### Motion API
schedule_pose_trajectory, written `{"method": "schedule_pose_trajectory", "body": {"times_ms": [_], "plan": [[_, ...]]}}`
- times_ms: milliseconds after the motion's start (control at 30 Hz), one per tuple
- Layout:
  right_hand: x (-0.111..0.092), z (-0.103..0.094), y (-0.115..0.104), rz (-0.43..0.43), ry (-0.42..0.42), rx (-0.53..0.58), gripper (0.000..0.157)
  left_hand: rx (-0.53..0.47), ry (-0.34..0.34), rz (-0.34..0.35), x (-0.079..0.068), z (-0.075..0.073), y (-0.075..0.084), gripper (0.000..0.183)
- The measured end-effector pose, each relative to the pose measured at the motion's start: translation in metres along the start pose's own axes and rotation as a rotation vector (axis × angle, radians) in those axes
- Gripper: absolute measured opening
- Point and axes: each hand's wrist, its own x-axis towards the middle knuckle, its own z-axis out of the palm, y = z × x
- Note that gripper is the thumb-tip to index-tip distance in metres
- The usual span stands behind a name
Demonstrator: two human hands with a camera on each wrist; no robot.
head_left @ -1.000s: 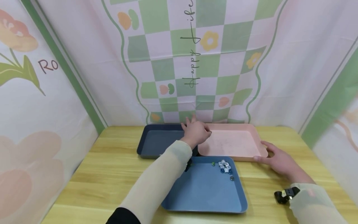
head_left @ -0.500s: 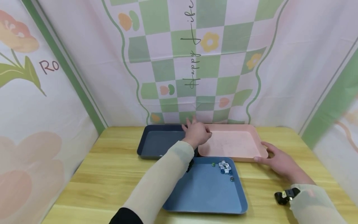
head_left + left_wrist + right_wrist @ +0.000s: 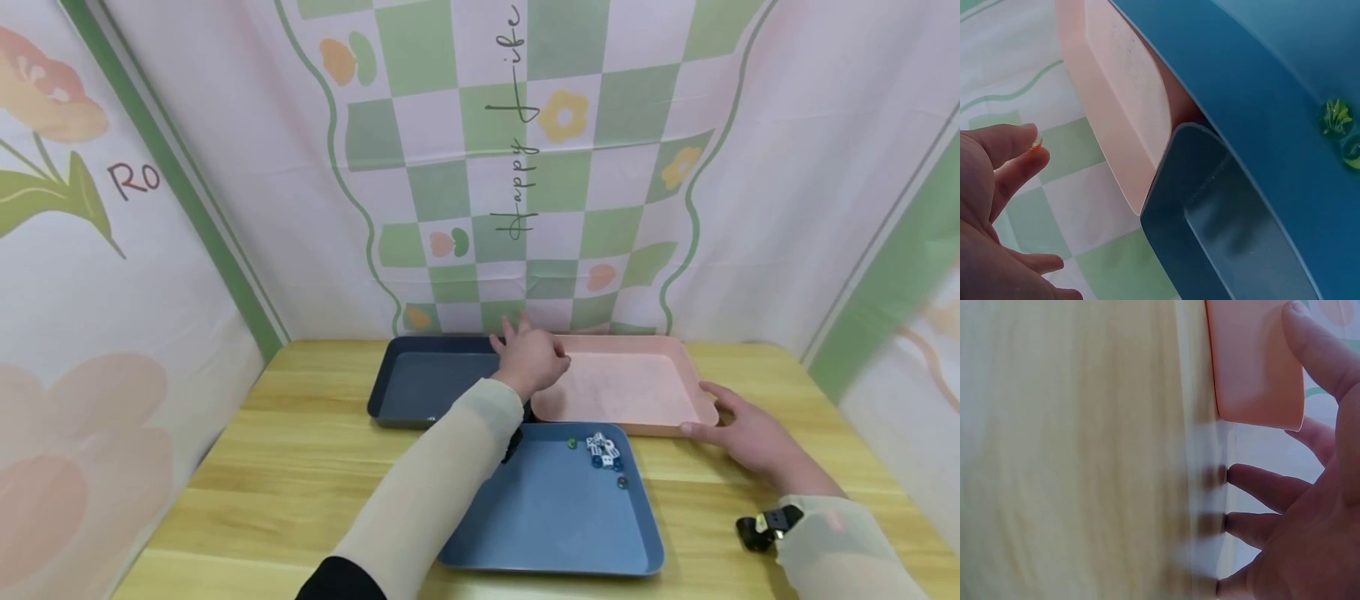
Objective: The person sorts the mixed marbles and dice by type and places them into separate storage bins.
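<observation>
Between left thumb and index finger, the left hand (image 3: pixel 531 358) pinches a small clear marble with orange in it (image 3: pixel 1036 142). This hand is over the place where the dark navy tray (image 3: pixel 435 375) meets the pink tray (image 3: pixel 622 383), its other fingers spread. On the right, the right hand (image 3: pixel 750 425) holds the near right corner of the pink tray, thumb on the front wall and index finger at the side. Its remaining fingers extend below the tray's edge in the right wrist view. In front lies a blue tray (image 3: pixel 562 517), partly covered by the left forearm.
White dice (image 3: pixel 600 446) cluster in the blue tray's far right corner, with blue marbles beside them. A green marble (image 3: pixel 572 443) and a dark marble (image 3: pixel 622 482) lie nearby. A patterned curtain (image 3: pixel 480 167) hangs behind the wooden table (image 3: pixel 300 467).
The left hand and forearm shift very slightly right, still pinching the marble. The right hand stays at the pink tray's corner.
</observation>
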Motion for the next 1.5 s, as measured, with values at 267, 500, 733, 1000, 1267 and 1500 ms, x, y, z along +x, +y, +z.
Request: {"method": "schedule_pose_trajectory", "body": {"times_ms": [267, 500, 733, 1000, 1267, 1500], "plan": [[0.002, 0.001, 0.001, 0.012, -0.006, 0.006, 0.110, -0.034, -0.012, -0.018, -0.001, 0.000, -0.002, 0.028], [0.002, 0.001, 0.002, 0.021, -0.011, 0.008, 0.111, -0.021, -0.007, -0.010, 0.000, 0.000, -0.007, 0.035], [0.001, 0.001, 0.002, 0.018, -0.009, 0.016, 0.111, -0.041, -0.007, 0.005, 0.000, 0.000, -0.010, 0.034], [0.001, 0.000, 0.001, 0.008, -0.009, 0.013, 0.109, -0.086, -0.024, 0.074, -0.014, -0.007, -0.008, 0.026], [0.000, -0.002, 0.000, 0.005, -0.011, 0.005, 0.107, -0.089, -0.032, 0.135, -0.022, -0.010, -0.017, 0.027], [0.000, -0.002, -0.001, 0.006, -0.013, 0.010, 0.108, -0.104, -0.035, 0.154, -0.031, -0.018, -0.031, 0.027]]}}
